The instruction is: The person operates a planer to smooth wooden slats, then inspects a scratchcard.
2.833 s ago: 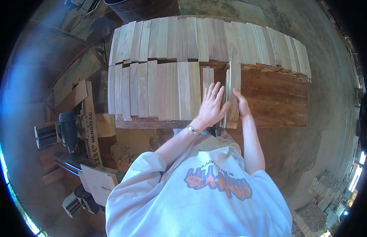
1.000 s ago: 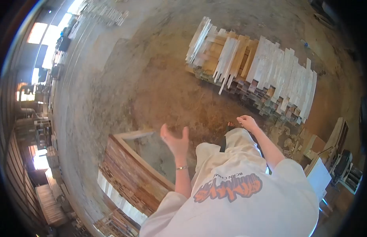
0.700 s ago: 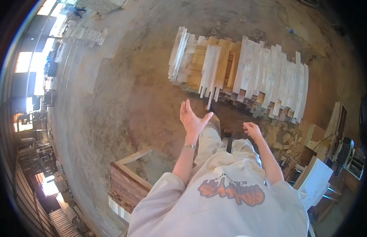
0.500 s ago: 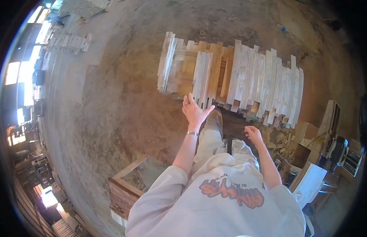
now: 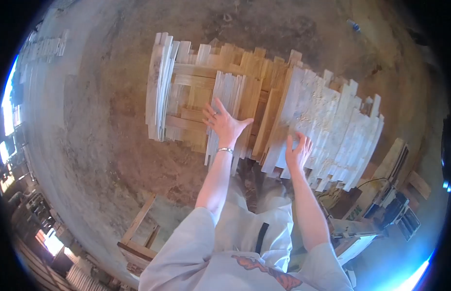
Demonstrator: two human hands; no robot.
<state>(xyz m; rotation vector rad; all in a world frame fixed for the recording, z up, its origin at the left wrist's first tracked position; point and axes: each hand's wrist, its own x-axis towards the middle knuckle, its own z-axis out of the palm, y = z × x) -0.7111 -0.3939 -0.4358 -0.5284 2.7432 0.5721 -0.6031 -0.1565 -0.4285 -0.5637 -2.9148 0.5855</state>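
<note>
The narrow strips [image 5: 228,86] lie among stacked wood on the floor [image 5: 114,150]. The left grip [image 5: 226,128] is released, fingers spread wide, holding nothing, over the strips; contact cannot be determined. The shirt print [image 5: 269,271] is partly cut off and illegible. The right grip [image 5: 298,151] is released, thumb parted, empty, before the pale boards [image 5: 329,121]; contact cannot be determined.

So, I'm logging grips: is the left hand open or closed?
Open: the left hand has its fingers spread wide, with nothing gripped. Whether it touches the boards, I cannot tell.
</note>
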